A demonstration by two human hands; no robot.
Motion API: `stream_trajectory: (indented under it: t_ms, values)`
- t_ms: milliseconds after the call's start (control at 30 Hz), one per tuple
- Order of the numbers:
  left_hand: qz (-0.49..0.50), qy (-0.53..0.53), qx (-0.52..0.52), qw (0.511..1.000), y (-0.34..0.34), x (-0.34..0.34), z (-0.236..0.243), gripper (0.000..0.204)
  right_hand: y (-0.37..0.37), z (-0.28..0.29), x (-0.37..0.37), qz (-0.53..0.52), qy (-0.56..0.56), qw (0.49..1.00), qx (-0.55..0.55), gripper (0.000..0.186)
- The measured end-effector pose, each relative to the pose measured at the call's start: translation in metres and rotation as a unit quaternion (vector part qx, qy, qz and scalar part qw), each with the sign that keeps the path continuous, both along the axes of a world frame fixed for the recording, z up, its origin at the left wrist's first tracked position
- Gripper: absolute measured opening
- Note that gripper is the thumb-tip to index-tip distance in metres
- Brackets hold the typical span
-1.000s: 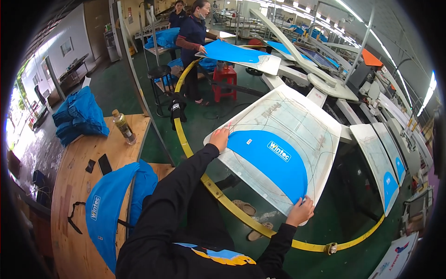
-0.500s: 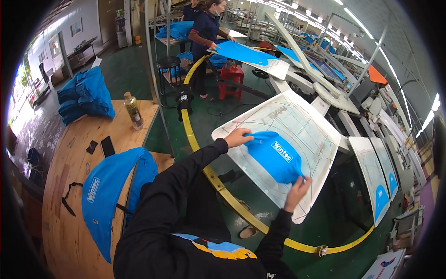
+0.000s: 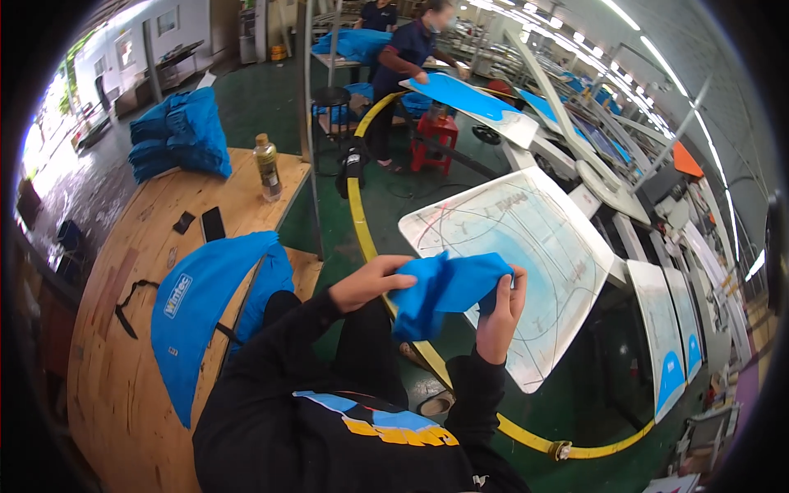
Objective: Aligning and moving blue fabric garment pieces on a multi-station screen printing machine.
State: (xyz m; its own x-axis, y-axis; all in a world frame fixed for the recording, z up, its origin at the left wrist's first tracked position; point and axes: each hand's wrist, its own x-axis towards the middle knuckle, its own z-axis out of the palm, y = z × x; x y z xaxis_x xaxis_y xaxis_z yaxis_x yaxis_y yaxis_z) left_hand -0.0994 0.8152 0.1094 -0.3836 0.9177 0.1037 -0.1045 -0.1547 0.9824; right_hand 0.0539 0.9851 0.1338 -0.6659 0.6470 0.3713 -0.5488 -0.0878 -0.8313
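A blue fabric piece (image 3: 448, 287), bunched and partly folded, hangs between my two hands. My left hand (image 3: 378, 279) grips its left part with thumb and fingers; my right hand (image 3: 501, 316) pinches the right corner. Behind and beneath it is a white printing platen (image 3: 563, 271) marked with curved lines and a pale blue tint in the middle. On the wooden table (image 3: 111, 353) to my left lie a curved blue piece (image 3: 189, 353) with a white printed label, a dark phone (image 3: 212, 223) and a small dark object (image 3: 183, 222).
A bottle (image 3: 269, 172) and a blue fabric stack (image 3: 178, 135) share the table. A yellow curved rail (image 3: 357, 214) passes under the platen. Further platens (image 3: 666, 337) stand right. A co-worker (image 3: 394, 57) handles blue fabric at the back, near a red stool (image 3: 436, 144).
The blue piece has come up off the platen and bunched up between my hands, which have drawn back toward my body. The platen's surface is now exposed behind it.
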Motion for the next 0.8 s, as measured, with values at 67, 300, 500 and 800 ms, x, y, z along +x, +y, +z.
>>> stream_trajectory:
  t_ms: [67, 300, 500, 800]
  values:
    - [0.067, -0.055, -0.009, 0.996, -0.05, 0.008, -0.013, 0.044, -0.003, -0.002, -0.004, 0.032, -0.028, 0.999, -0.024, 0.014]
    - [0.455, -0.208, 0.084, 0.862, -0.203, 0.085, -0.072, 0.038, -0.023, -0.03, -0.054, 0.209, -0.06, 0.976, -0.029, 0.017]
    - [0.66, -0.185, 0.169, 0.708, -0.259, 0.161, -0.072, 0.048, -0.067, -0.02, -0.101, 0.28, -0.054, 0.958, -0.038, 0.017]
    - [0.716, -0.189, 0.361, 0.567, -0.315, 0.225, -0.082, 0.038, -0.115, -0.012, -0.176, 0.388, -0.067, 0.916, -0.084, 0.021]
